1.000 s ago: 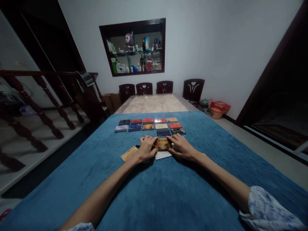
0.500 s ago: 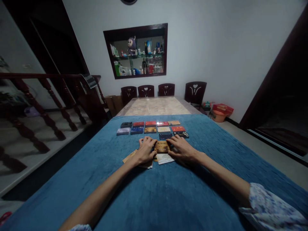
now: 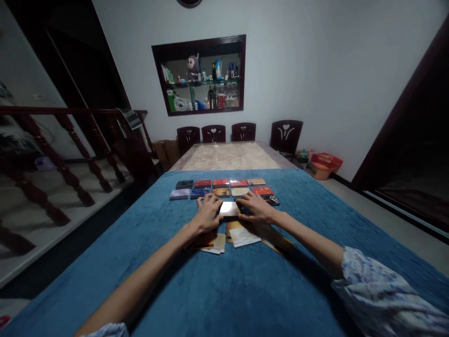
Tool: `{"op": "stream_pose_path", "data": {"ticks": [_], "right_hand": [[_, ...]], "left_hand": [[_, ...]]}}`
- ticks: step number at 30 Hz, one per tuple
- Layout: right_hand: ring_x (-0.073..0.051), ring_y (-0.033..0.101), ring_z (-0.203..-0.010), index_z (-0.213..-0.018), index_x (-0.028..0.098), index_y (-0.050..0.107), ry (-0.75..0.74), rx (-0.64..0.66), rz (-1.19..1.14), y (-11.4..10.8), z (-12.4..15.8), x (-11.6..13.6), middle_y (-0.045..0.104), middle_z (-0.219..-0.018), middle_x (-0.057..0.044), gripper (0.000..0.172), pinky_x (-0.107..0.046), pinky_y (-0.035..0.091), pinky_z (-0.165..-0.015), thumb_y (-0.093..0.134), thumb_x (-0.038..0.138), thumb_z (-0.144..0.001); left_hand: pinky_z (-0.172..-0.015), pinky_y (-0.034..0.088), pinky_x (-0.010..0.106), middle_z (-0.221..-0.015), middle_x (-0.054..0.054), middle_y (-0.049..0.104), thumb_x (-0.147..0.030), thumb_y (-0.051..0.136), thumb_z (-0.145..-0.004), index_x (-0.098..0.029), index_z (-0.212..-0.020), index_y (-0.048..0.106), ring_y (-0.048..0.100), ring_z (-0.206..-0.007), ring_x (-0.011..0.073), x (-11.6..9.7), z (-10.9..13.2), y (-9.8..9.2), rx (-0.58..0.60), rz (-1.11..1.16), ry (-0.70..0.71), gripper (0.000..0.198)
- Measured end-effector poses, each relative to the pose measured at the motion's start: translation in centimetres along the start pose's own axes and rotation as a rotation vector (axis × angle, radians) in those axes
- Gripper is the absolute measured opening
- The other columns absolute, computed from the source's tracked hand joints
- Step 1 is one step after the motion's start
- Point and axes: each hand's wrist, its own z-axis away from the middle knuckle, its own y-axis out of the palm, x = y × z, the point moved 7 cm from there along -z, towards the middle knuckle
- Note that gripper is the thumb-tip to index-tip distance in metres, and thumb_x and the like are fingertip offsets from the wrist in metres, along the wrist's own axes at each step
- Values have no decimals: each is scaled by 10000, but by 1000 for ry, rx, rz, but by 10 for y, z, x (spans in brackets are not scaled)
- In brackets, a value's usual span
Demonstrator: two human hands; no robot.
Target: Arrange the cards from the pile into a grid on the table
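My left hand (image 3: 207,214) and my right hand (image 3: 255,208) pinch the two ends of one shiny card (image 3: 229,208), which catches the light just above the blue cloth (image 3: 245,290). Beyond the hands, several cards (image 3: 220,188) lie flat in two neat rows. Nearer to me, a loose heap of cards (image 3: 242,235) is spread on the cloth under my wrists, with a gold one at its right edge (image 3: 278,243).
The blue cloth covers the near part of a long table; its bare marble top (image 3: 229,157) runs on to several dark chairs (image 3: 242,131). A wooden stair railing (image 3: 70,150) stands to the left, a wall niche with bottles and a toy (image 3: 201,79) behind, red tubs (image 3: 324,164) at the right.
Both hands have moved away from me toward the card rows, carrying one card off the heap. The heap now lies uncovered behind the hands.
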Motion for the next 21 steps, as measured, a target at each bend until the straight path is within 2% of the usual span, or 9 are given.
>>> {"op": "stream_pose_path", "data": {"ticks": [13,21], "right_hand": [[-337,474,-1159,-1107,190,666,22,61,23,-6,-48,-8,630,-1159,-145,315,-414,442,-839,644,389,-863],[-327,499,-1083,-1037,179,687,41,100,52,-6,-73,-17,638,-1156,-155,274,-407,420,-829,621,373,-854]], "left_hand": [[-1022,276,582,-1297,112,576,-172,637,-773,-246,-1193,611,346,-1300,349,36,-30,-1,17,-48,-35,427],[-1009,284,598,-1289,118,579,-166,615,-770,-241,-1187,610,355,-1295,356,50,-52,-5,52,-98,-72,424]]}}
